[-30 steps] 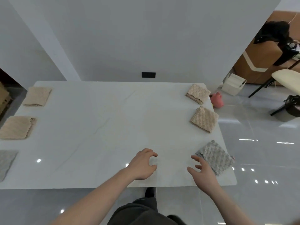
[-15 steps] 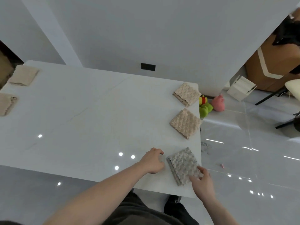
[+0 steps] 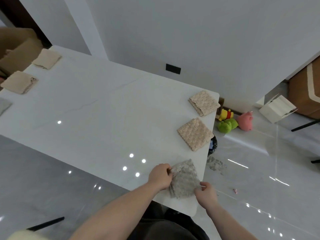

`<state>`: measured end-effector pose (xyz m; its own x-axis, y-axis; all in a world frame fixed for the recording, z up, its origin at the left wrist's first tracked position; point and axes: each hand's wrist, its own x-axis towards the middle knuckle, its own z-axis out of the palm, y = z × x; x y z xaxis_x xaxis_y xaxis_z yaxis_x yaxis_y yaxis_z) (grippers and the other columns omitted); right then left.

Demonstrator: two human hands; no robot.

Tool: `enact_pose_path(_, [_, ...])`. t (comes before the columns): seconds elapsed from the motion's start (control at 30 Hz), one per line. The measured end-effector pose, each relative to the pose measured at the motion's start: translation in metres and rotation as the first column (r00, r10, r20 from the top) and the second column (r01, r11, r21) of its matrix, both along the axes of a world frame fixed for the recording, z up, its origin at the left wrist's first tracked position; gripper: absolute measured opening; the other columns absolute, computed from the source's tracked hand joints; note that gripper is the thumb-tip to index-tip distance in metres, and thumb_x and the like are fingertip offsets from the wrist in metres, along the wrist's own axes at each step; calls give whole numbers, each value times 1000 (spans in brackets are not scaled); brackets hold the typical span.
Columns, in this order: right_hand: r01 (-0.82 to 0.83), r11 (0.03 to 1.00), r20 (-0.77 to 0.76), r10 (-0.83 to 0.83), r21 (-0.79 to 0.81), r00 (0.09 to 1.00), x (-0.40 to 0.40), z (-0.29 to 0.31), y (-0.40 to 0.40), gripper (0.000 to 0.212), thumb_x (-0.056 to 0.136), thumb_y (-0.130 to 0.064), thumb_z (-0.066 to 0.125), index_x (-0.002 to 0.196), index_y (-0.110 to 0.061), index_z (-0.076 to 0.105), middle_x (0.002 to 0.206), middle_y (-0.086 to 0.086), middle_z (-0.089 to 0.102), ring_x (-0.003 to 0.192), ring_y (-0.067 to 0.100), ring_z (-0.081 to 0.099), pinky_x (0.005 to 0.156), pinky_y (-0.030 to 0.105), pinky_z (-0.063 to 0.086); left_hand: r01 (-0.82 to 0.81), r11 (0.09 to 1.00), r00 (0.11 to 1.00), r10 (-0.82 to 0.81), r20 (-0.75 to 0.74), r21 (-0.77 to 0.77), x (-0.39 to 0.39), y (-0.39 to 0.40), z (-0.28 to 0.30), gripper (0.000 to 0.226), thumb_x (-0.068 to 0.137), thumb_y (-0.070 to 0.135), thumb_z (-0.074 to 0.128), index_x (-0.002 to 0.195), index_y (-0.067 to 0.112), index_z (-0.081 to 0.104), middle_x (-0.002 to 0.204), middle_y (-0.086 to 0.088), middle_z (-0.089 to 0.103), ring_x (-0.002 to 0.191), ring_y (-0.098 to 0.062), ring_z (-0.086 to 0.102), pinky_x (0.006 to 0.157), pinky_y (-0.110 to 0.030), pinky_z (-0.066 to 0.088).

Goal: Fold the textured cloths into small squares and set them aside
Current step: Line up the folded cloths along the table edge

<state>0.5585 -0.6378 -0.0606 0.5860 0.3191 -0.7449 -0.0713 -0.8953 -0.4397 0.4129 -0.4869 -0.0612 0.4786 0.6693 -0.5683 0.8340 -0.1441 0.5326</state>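
Gripping the grey cloth (image 3: 184,181) from both sides, at the near right corner of the worktop (image 3: 103,118). Left hand (image 3: 160,176) pinches a bunched edge at the cloth's upper left; fingers curled round the fabric, so that grip is closed on it. Right hand (image 3: 205,192) holds the cloth's lower right corner w/ thumb and fingers, also closed on it. Cloth is rumpled and layered, part lifted off the surface, not a neat square, lying close to the worktop's right edge.

Step in hand, as I read it: working this grey piece, either opening it out or re-squaring a fold. Can't tell which from the layers alone. Next move prob. calls for both hands pulling the edges taut, lining corners up, then pressing flat. Risk: cloth sits right by the edge, a slip could drop it to the floor.

Farther along the right edge: a beige folded cloth (image 3: 194,134), squared, apart from the grey one. Beyond it a second beige folded cloth (image 3: 204,103) near the far right corner. These look done and set aside.

Far left of the worktop: two more tan folded cloths (image 3: 20,82) and (image 3: 46,58), plus a grey scrap (image 3: 4,105) cut off at the frame edge. On the floor past the table, soft toys (image 3: 233,122).
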Motion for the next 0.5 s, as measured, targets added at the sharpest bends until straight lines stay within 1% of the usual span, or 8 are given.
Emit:
enact_pose_path(0.07, [21, 1000, 50, -21, 11, 999, 1, 7, 2, 33, 93, -14, 59, 126, -13, 59, 111, 4, 67, 87, 19, 62, 75, 34, 49, -25, 1000, 999, 25, 32, 19, -5, 0, 2, 8, 94, 33, 59, 90, 27, 62, 101, 5, 61, 91, -17, 61, 79, -33, 53])
enact_pose_path(0.13, [28, 998, 114, -35, 63, 993, 4, 16, 2, 26, 92, -9, 56, 117, -16, 62, 105, 2, 68, 83, 16, 62, 70, 32, 48, -52, 999, 997, 51, 63, 5, -13, 0, 3, 10, 93, 34, 60, 90, 26, 65, 98, 7, 64, 88, -14, 62, 78, -32, 55])
enact_pose_path(0.2, [18, 993, 174, -39, 120, 984, 9, 21, 6, 28, 92, -6, 52, 115, -17, 64, 97, -2, 68, 80, 14, 63, 61, 28, 46, -64, 998, 995, 65, 80, -12, -21, 0, 2, 14, 91, 37, 62, 89, 23, 64, 90, 8, 67, 82, -14, 64, 75, -33, 55])
enact_pose_path(0.23, [16, 990, 198, -44, 143, 979, 11, 21, 9, 30, 92, -5, 52, 116, -17, 64, 96, -3, 68, 78, 15, 64, 58, 27, 46, -60, 998, 995, 61, 74, -23, -26, -1, 1, 17, 90, 39, 64, 87, 22, 64, 87, 7, 67, 80, -13, 64, 73, -32, 54])
enact_pose_path(0.3, [28, 983, 218, -68, 180, 973, 14, 18, 14, 34, 92, -6, 54, 123, -19, 62, 101, -1, 68, 77, 17, 66, 58, 28, 50, -37, 997, 998, 40, 38, -65, -35, -3, -3, 22, 90, 43, 66, 84, 22, 63, 83, 7, 66, 74, -12, 61, 68, -28, 50])
enact_pose_path(0.4, [17, 986, 253, -59, 167, 966, 13, 14, 17, 41, 92, -16, 62, 132, -22, 56, 122, 0, 60, 85, 13, 64, 62, 30, 50, -5, 990, 1000, 3, -16, -140, -43, -4, -8, 22, 85, 43, 69, 76, 26, 59, 80, 10, 64, 72, -9, 60, 68, -28, 52])
enact_pose_path(0.47, [-14, 989, 264, -26, 149, 964, 11, 9, 14, 45, 93, -23, 63, 136, -23, 53, 135, 0, 51, 93, 15, 63, 66, 32, 50, -22, 992, 1000, 21, -8, -126, -41, -3, -10, 19, 79, 42, 70, 80, 26, 59, 85, 10, 64, 74, -8, 60, 72, -31, 55])
enact_pose_path(0.5, [-24, 990, 264, -14, 138, 964, 8, 6, 12, 46, 94, -26, 63, 138, -24, 51, 138, 0, 49, 93, 14, 62, 67, 32, 50, -36, 994, 999, 38, 16, -100, -38, -2, -10, 20, 77, 41, 69, 88, 26, 60, 94, 10, 62, 79, -8, 59, 75, -31, 55])
